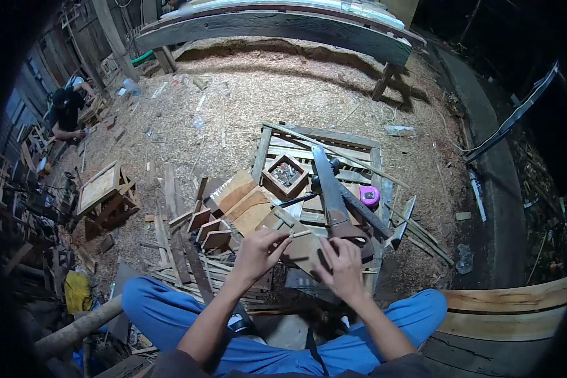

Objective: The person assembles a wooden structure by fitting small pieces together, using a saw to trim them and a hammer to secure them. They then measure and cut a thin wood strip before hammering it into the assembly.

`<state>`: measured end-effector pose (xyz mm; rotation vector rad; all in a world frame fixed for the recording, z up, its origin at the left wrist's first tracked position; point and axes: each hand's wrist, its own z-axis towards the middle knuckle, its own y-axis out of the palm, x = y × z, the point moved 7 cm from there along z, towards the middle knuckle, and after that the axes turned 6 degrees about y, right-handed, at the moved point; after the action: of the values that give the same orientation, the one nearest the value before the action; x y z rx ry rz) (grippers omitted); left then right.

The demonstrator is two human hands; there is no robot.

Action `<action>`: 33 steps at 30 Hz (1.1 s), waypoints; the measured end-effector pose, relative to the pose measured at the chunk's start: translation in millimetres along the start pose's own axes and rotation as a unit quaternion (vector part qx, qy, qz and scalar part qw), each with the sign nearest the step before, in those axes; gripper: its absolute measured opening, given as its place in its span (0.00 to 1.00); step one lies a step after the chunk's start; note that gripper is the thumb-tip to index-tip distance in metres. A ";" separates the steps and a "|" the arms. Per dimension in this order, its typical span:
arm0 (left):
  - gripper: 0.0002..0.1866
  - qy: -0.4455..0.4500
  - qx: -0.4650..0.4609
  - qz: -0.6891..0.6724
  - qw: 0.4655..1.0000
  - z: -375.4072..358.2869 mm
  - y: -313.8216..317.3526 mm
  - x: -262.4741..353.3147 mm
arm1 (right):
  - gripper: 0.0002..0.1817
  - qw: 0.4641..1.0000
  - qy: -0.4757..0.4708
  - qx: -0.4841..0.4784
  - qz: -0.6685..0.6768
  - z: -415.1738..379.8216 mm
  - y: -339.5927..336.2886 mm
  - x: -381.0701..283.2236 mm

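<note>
My left hand [259,253] is closed in a pinch on a short thin wooden stick [300,234], which points to the right. My right hand [345,268] hovers over or rests on a flat wooden board [299,253]; its thumb and fingers are apart, with nothing visible between them. Just beyond my right fingers lies a handsaw [329,183], its brown handle [351,234] nearest me. A pale T-shaped wooden piece [283,218] sits past the stick. Farther out, a small square wooden box [286,176] holds metal bits, and a dark pen-like tool [294,200] lies close by.
A slatted wooden frame [379,157] serves as the work surface, with a pink tape measure [369,195] on its right. Scrap strips [195,268] lie left. A long bench [277,31] spans the back. At far left, another person [69,113] sits near a small wooden stool [101,189].
</note>
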<state>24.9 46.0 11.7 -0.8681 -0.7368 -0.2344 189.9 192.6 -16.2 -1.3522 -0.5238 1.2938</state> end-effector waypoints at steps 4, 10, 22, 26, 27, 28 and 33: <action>0.09 -0.097 -0.001 -0.048 0.994 -6.2 4.0 -16.0 | 0.54 0.998 -0.037 -0.038 -0.034 -2.7 13.1 -21.1; 0.10 -0.114 0.006 -0.016 0.993 -15.3 -3.5 -28.0 | 0.60 0.999 -0.017 -0.035 -0.013 1.8 23.7 -18.2; 0.10 -0.112 0.100 -0.042 0.988 -14.9 -16.8 -29.4 | 0.58 0.997 -0.011 0.044 0.066 19.8 14.3 -24.1; 0.11 -0.136 0.098 -0.061 0.984 -18.7 -19.6 -34.3 | 0.58 0.996 -0.008 0.058 0.066 30.1 25.2 -27.4; 0.12 -0.132 0.100 -0.049 0.985 -19.6 -20.1 -35.8 | 0.58 0.996 -0.011 0.060 0.062 32.8 27.7 -30.3; 0.12 -0.128 0.101 -0.037 0.986 -20.2 -21.2 -36.6 | 0.58 0.996 -0.014 0.062 0.058 35.0 30.5 -33.2; 0.11 -0.123 0.101 -0.026 0.987 -15.8 -26.8 -30.9 | 0.58 0.997 -0.018 0.045 0.066 42.4 45.6 -40.3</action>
<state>-2.6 13.7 0.5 -0.6920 -0.9964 -0.0960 124.0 162.3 -31.3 -1.3078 -0.4004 1.4343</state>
